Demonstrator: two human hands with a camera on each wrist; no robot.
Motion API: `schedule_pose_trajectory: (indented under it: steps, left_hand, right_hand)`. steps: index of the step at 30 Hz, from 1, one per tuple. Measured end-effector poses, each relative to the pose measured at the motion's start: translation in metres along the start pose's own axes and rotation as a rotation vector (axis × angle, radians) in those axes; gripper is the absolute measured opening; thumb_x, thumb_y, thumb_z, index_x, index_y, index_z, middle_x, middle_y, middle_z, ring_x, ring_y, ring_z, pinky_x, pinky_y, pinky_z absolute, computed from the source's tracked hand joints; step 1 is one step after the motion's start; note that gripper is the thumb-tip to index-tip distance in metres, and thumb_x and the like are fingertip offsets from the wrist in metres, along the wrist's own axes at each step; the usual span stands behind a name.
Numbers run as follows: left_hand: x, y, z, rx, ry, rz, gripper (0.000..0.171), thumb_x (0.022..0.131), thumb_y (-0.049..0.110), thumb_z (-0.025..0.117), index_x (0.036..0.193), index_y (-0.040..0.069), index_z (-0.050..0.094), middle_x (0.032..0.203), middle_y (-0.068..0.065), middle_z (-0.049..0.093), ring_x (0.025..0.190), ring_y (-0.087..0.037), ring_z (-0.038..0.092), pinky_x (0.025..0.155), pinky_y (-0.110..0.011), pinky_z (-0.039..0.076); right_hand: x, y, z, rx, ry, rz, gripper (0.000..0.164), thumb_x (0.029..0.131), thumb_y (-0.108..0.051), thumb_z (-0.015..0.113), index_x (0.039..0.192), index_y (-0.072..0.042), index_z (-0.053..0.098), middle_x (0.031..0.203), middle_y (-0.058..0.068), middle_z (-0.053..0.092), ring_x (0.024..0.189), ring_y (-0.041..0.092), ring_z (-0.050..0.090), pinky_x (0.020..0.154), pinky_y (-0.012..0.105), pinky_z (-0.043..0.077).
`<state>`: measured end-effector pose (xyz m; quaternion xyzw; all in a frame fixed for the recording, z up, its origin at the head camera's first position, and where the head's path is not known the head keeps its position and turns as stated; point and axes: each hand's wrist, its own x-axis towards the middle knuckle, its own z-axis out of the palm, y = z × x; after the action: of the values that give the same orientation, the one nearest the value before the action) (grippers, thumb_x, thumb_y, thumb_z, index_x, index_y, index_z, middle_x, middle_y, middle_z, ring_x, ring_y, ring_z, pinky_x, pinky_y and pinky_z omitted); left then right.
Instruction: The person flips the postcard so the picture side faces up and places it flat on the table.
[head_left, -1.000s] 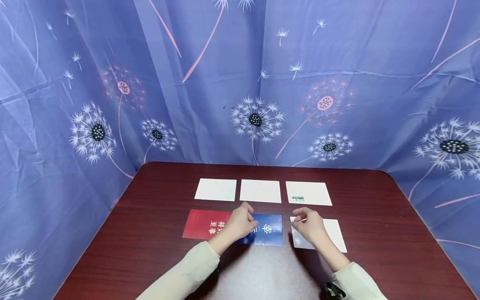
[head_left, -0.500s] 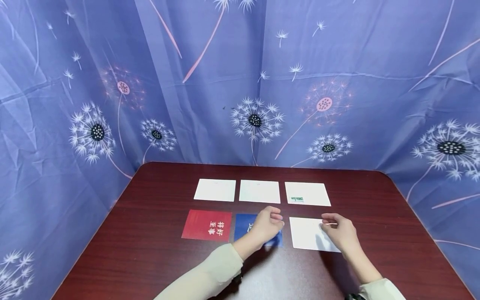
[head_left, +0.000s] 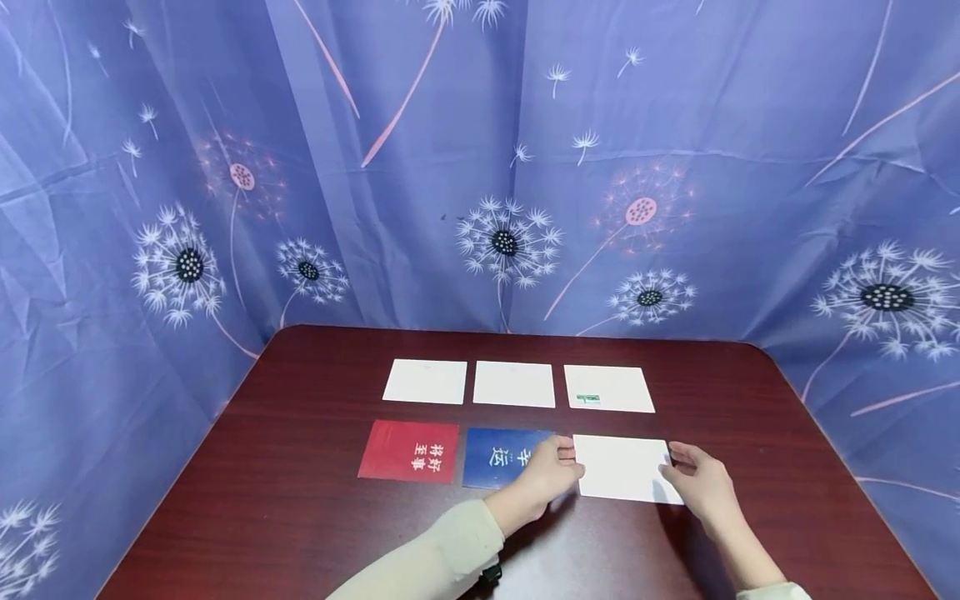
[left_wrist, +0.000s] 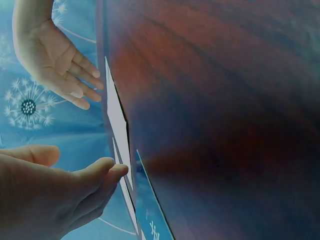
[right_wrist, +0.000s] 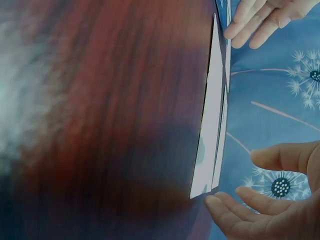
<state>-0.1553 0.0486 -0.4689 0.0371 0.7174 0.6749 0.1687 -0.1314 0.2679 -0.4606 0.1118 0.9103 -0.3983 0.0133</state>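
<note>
The white card [head_left: 626, 467], a thin, smooth, four-cornered sheet with crisp straight edges, lies at the right end of the near row on the bench [head_left: 300, 533]. A grey shadow falls across its near right corner. The left hand [head_left: 549, 473] is at its left edge, the right hand [head_left: 703, 482] at its right edge. The fingers of both are gently bent, with the thumb standing well apart; neither hand has hold of anything, and whether the fingertips touch the card's edges I cannot tell. Seen low from both wrists, the card is a pale sliver, flat on the wood.

Left of it, partly behind the left hand, lies the blue card [head_left: 491, 458], an oblong printed with white characters. Beyond that comes the red card [head_left: 405, 446], also with white lettering. The far row holds three more oblongs: a pale left card [head_left: 425, 382], a pale middle card [head_left: 514, 384], and a stamped card [head_left: 615, 383] with a small green picture near one corner.

The bench is dark reddish wood, streaked with grain, round-cornered at the back and shiny near the front. Cream sleeves [head_left: 442, 554] cover the forearms. Behind hangs a creased, softly folded blue-violet curtain [head_left: 420, 250] printed with feathery dandelions
</note>
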Motion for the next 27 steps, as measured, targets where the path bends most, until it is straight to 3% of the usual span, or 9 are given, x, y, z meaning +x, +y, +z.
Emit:
schedule_pose_trajectory:
  steps: [7, 21, 27]
  left_hand:
    - [-0.001, -0.005, 0.005, -0.013, 0.003, -0.013, 0.047, 0.077, -0.008, 0.059, 0.122, -0.018, 0.046, 0.111, -0.027, 0.057, 0.103, -0.034, 0.059, 0.094, -0.043, 0.048]
    - [-0.003, -0.011, 0.008, -0.03, 0.054, 0.005, 0.046, 0.073, -0.008, 0.056, 0.117, -0.018, 0.047, 0.108, -0.027, 0.055, 0.1, -0.033, 0.057, 0.091, -0.044, 0.05]
    - [0.004, -0.008, 0.009, 0.008, 0.06, 0.007, 0.045, 0.074, -0.007, 0.057, 0.117, -0.016, 0.049, 0.11, -0.027, 0.055, 0.104, -0.034, 0.054, 0.093, -0.047, 0.047]
  right_hand:
    - [-0.004, 0.008, 0.0, -0.027, -0.065, 0.04, 0.056, 0.092, -0.015, 0.058, 0.133, 0.018, 0.039, 0.126, 0.04, 0.048, 0.113, 0.052, 0.05, 0.085, 0.055, 0.05]
    - [-0.006, 0.006, 0.007, 0.001, -0.039, 0.051, 0.051, 0.09, -0.012, 0.059, 0.127, 0.019, 0.044, 0.117, 0.036, 0.056, 0.107, 0.05, 0.055, 0.082, 0.053, 0.051]
    - [0.002, 0.009, 0.001, 0.083, -0.009, 0.067, 0.045, 0.091, -0.008, 0.058, 0.124, 0.02, 0.047, 0.106, 0.03, 0.061, 0.096, 0.037, 0.061, 0.074, 0.036, 0.053]
